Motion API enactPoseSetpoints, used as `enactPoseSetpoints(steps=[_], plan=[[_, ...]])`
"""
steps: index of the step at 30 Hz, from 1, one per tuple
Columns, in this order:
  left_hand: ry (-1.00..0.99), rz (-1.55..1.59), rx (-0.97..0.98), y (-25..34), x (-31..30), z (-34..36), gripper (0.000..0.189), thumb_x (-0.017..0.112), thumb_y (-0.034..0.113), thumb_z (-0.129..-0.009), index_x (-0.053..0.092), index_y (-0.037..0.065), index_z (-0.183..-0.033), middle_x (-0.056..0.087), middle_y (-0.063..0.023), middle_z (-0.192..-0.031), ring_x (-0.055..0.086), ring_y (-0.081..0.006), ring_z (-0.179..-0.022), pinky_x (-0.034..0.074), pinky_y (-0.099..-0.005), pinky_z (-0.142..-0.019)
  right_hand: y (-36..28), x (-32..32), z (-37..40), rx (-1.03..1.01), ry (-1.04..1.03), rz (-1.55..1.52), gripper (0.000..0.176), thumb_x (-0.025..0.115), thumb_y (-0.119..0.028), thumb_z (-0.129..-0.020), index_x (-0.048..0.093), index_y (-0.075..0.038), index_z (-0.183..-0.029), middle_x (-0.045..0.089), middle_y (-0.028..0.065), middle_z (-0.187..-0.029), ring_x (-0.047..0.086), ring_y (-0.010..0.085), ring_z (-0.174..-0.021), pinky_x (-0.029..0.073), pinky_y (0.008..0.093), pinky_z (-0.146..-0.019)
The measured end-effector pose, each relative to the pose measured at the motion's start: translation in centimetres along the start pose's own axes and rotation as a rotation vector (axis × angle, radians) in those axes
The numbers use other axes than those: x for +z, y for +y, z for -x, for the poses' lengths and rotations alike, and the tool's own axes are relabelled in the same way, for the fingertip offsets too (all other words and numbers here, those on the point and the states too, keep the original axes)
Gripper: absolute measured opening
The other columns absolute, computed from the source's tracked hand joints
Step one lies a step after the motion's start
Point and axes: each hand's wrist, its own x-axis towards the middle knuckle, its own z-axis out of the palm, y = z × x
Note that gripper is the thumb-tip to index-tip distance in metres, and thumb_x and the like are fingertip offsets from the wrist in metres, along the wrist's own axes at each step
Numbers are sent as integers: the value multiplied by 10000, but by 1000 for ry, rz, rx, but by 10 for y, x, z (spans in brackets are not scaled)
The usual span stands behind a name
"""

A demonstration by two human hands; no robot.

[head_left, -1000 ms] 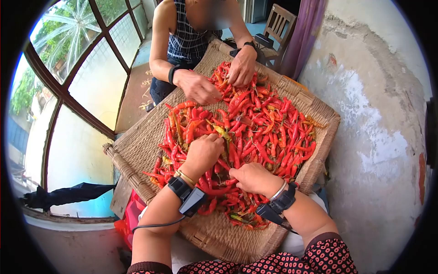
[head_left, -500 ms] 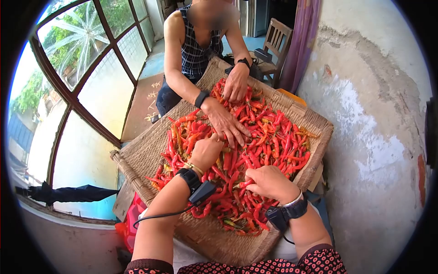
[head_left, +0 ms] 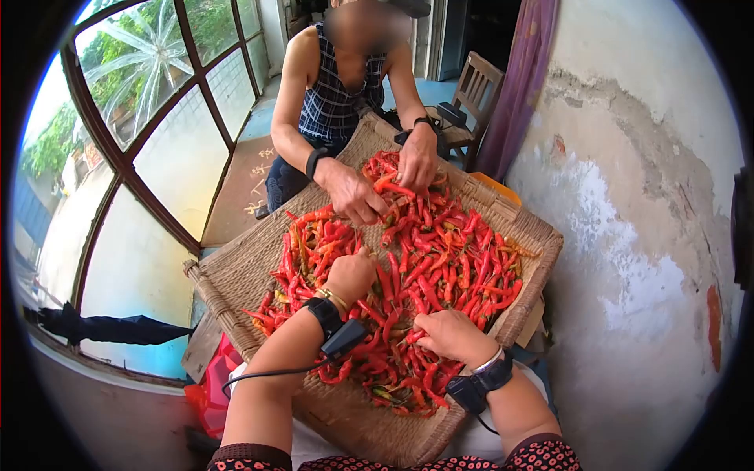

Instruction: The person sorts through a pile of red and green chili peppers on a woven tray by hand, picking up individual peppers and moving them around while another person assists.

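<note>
A heap of red chili peppers [head_left: 444, 263] covers a flat woven tray [head_left: 251, 271] in front of me. My left hand [head_left: 351, 275] rests curled on the peppers at the heap's left side, fingers dug into them. My right hand [head_left: 448, 334] lies on the near edge of the heap, fingertips pinching among the chilies. Both wrists wear black bands, the left one with a cable. Across the tray another person's two hands [head_left: 352, 192] work the far part of the heap.
The person opposite sits in a checked sleeveless top [head_left: 334, 86]. An arched window [head_left: 149, 133] fills the left side, with a dark folded umbrella [head_left: 110, 328] on its sill. A rough plaster wall [head_left: 628, 235] rises to the right. A wooden chair [head_left: 475, 74] and purple curtain stand behind.
The other person's hand pulled back from the middle of the heap toward their side. My hands stayed on the peppers, shifting slightly; the view tilted a little.
</note>
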Motion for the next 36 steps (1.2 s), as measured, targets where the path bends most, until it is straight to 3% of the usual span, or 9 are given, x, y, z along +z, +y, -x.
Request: enactPoseSetpoints(steps=[11, 14, 17, 19, 21, 23, 26, 34, 36], plan=[[-1, -40, -136, -6, 10, -8, 123, 524, 111, -754, 603, 61, -834, 608, -104, -796, 625, -260, -679, 494, -370, -558, -5, -2, -7, -21, 65, -80, 198, 633, -183, -736, 521, -69, -853, 599, 124, -719, 597, 311, -715, 468, 411, -622], [-98, 157, -108, -9, -13, -14, 127, 520, 104, -751, 602, 58, -835, 609, -103, -812, 617, -295, -692, 498, -388, -584, -3, -2, -8, -23, 74, -77, 200, 637, -177, -735, 521, -69, -856, 598, 121, -711, 597, 309, -708, 468, 408, -621], [141, 236, -147, -19, -21, -23, 169, 572, 165, -739, 590, 50, -862, 601, -114, -830, 594, -336, -729, 494, -397, -647, -6, -4, -10, -5, 59, -90, 197, 633, -176, -737, 537, -62, -867, 598, 119, -725, 596, 306, -704, 474, 393, -624], [602, 248, -63, -25, -24, -29, 175, 578, 140, -740, 600, 50, -889, 595, -130, -837, 589, -332, -742, 490, -400, -669, -6, -3, -11, 12, 37, -97, 204, 636, -177, -735, 536, -60, -870, 597, 121, -738, 595, 308, -708, 473, 392, -624], [604, 258, -93, -21, -28, -23, 197, 591, 125, -739, 606, 50, -921, 589, -148, -835, 589, -326, -747, 487, -398, -688, -3, -1, -12, 0, 147, -109, 208, 635, -168, -734, 531, -56, -875, 594, 129, -768, 593, 314, -708, 474, 391, -623], [198, 517, 42, -9, -40, -5, 249, 577, 174, -760, 583, 23, -958, 591, -176, -855, 582, -337, -797, 477, -408, -708, -1, -1, -12, 2, 178, -107, 208, 635, -162, -733, 530, -55, -878, 593, 133, -778, 592, 316, -705, 474, 390, -617], [-197, 796, 229, 22, -58, 32, 308, 594, 301, -799, 601, 45, -970, 607, -186, -820, 587, -356, -778, 467, -418, -688, -4, -3, -13, 8, 195, -76, 209, 638, -151, -729, 532, -56, -882, 592, 132, -779, 592, 317, -696, 475, 386, -603], [-199, 706, 108, 38, -42, 67, 302, 603, 255, -759, 610, 94, -1014, 600, -179, -751, 590, -346, -727, 471, -424, -639, -11, 1, -20, -47, 197, -104, 174, 632, -167, -747, 531, -76, -856, 579, 119, -698, 587, 321, -651, 473, 402, -571], [-211, 752, 84, 36, -35, 70, 277, 592, 254, -774, 621, 107, -1007, 597, -184, -720, 598, -334, -694, 472, -408, -627, -10, 2, -18, -56, 198, -172, 233, 644, -163, -744, 539, -84, -936, 591, 118, -714, 596, 306, -657, 473, 391, -563]])
